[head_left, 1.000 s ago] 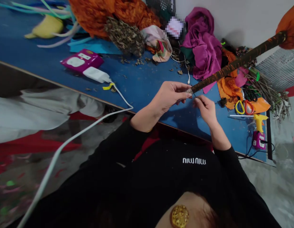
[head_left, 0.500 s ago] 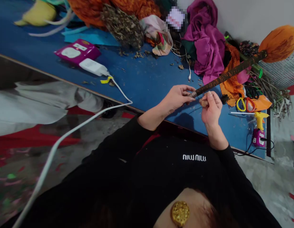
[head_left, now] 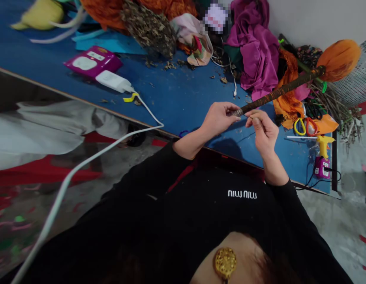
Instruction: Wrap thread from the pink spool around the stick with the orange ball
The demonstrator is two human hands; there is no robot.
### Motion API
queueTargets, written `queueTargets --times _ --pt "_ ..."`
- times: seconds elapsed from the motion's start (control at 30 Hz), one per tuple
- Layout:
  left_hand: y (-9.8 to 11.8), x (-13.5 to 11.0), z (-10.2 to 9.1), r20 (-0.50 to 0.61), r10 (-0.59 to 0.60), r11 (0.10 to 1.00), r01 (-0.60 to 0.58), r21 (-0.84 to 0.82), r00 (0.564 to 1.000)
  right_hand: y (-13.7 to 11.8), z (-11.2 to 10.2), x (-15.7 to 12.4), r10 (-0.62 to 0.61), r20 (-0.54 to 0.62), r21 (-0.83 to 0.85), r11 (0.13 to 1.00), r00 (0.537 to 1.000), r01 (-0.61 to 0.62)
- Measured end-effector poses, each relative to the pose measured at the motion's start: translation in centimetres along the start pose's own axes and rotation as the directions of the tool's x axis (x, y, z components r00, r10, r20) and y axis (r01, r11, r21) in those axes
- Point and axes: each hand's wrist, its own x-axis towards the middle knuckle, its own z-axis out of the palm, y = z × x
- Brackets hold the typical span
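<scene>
My left hand (head_left: 216,118) is closed round the near end of a long dark stick (head_left: 282,90) wrapped in brown and orange, which slants up to the right and ends in an orange fabric ball (head_left: 338,59). My right hand (head_left: 262,128) is pinched just beside that stick end, with fingers pressed together on something small that I cannot make out. Both hands hover over the blue table (head_left: 183,98).
A purple box (head_left: 92,63) and a white charger (head_left: 113,81) with a long white cable (head_left: 91,157) lie at left. Magenta cloth (head_left: 255,47), orange cloth, dried plant bits and twigs pile at the back. Scissors (head_left: 303,127) and a yellow glue gun (head_left: 322,146) sit at right.
The stick's far end has dropped lower and swung in, bringing its orange ball into view. My right hand has risen from below the stick end to a pinch beside it.
</scene>
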Motion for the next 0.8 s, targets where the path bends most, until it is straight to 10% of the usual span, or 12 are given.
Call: queueTargets --times 0.27,0.8 --pt "-0.5 -0.2 -0.6 0.013 0.024 0.999 -0.025 0.039 1.000 -0.4 -2.1 2.3 -0.037 0.072 -0.066 0.997 0.997 0.042" --pt "-0.9 -0.4 -0.6 0.077 0.050 0.968 -0.068 0.240 0.996 1.4 1.1 6.8 0.043 0.261 0.051 0.997 0.965 -0.058"
